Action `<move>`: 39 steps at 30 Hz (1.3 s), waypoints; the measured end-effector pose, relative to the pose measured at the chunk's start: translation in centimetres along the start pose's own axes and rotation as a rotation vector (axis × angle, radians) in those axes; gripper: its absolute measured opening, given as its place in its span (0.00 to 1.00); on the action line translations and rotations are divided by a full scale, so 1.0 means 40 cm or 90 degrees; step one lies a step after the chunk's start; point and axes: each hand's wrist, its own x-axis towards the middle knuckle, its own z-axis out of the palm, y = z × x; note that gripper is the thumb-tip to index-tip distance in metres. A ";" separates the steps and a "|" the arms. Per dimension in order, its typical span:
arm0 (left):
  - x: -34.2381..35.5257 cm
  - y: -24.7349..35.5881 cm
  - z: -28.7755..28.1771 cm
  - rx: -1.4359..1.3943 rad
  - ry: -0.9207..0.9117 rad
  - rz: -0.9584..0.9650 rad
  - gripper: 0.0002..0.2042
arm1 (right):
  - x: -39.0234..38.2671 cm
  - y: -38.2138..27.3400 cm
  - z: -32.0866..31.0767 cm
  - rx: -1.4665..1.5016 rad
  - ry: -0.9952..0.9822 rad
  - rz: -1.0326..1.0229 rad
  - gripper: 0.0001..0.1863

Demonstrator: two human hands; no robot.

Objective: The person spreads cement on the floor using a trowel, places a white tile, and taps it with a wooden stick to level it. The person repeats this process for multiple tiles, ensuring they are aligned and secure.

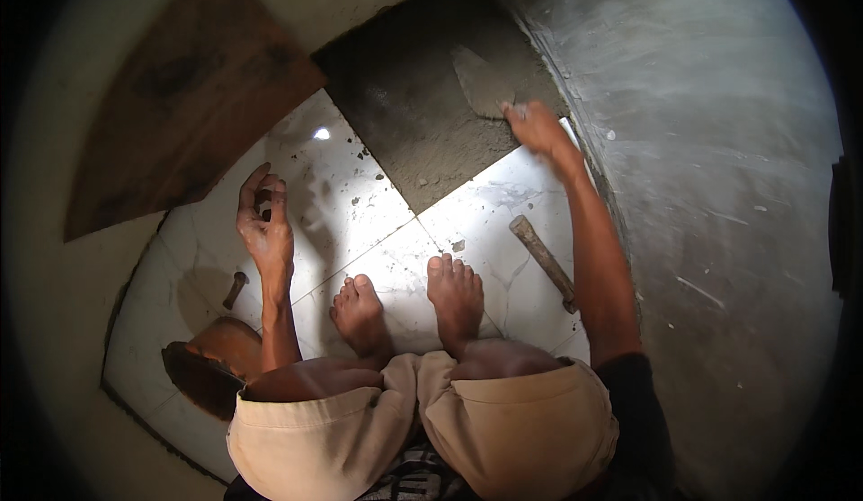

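My right hand (537,129) grips a trowel (481,80) by its handle, most of which the fingers hide. The flat, pointed blade lies over a square bed of grey mortar (404,79), near its right side. That bed is smooth and dark toward the back, crumbly along its near edge. My left hand (264,213) hangs above the white marbled tiles (360,186), its fingers loosely curled and apart, with nothing visible in them. Crumbs of mortar are scattered on the tiles beside the bed.
A wooden-handled tool (544,263) lies on the tiles by my right forearm. Left of me are a small dark tool (235,291) and a round brown container (216,357). A large rust-brown board (189,97) stands at the far left. A grey wall (719,213) rises at right.
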 end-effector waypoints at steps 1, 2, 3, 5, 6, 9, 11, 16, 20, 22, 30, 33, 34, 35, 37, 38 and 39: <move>-0.005 -0.003 0.003 0.001 0.003 -0.004 0.20 | 0.017 -0.011 -0.018 -0.029 -0.008 -0.007 0.31; -0.011 -0.004 0.006 0.001 0.005 -0.008 0.20 | 0.030 -0.017 -0.032 -0.058 -0.015 -0.013 0.31; -0.015 -0.004 0.005 0.003 0.012 -0.013 0.20 | 0.040 -0.021 -0.035 -0.088 -0.025 -0.024 0.30; -0.020 -0.016 0.005 0.009 0.012 -0.024 0.20 | 0.042 0.003 -0.010 -0.163 -0.097 -0.095 0.29; -0.022 -0.018 0.002 0.012 0.016 -0.029 0.20 | 0.028 -0.007 0.000 -0.201 -0.133 -0.135 0.29; -0.022 -0.003 0.012 0.024 -0.010 -0.035 0.21 | -0.016 -0.044 -0.002 -0.200 -0.232 -0.108 0.29; -0.021 0.011 0.018 0.027 -0.013 -0.027 0.22 | -0.041 -0.043 0.018 -0.201 -0.261 -0.109 0.29; -0.016 0.011 0.026 0.023 -0.018 -0.009 0.23 | -0.109 -0.004 0.061 -0.267 -0.235 -0.165 0.29; -0.022 -0.010 0.008 0.046 0.005 0.005 0.21 | -0.151 -0.032 0.039 -0.331 -0.349 -0.079 0.30; -0.028 -0.024 -0.001 0.044 0.013 0.010 0.19 | -0.135 0.008 0.011 -0.410 -0.260 -0.152 0.29; -0.031 -0.011 0.013 0.016 -0.001 -0.038 0.20 | -0.019 -0.054 -0.056 -0.471 -0.061 -0.283 0.29; -0.032 -0.025 0.013 0.010 -0.002 -0.039 0.19 | 0.024 -0.030 0.009 -0.460 -0.061 -0.423 0.27; -0.033 -0.028 0.011 0.011 -0.001 -0.041 0.19 | 0.024 -0.032 0.012 -0.502 -0.085 -0.419 0.27; -0.033 -0.029 0.009 0.012 -0.002 -0.043 0.19 | 0.022 -0.035 0.009 -0.543 -0.108 -0.413 0.27; -0.035 -0.032 0.004 0.014 0.003 -0.055 0.19 | 0.013 -0.054 -0.002 -0.574 -0.118 -0.419 0.28; -0.035 -0.034 0.002 0.013 0.003 -0.062 0.19 | 0.006 -0.056 -0.013 -0.563 -0.103 -0.426 0.28; -0.033 -0.035 0.003 0.011 0.002 -0.065 0.18 | 0.001 -0.055 -0.019 -0.550 -0.084 -0.431 0.28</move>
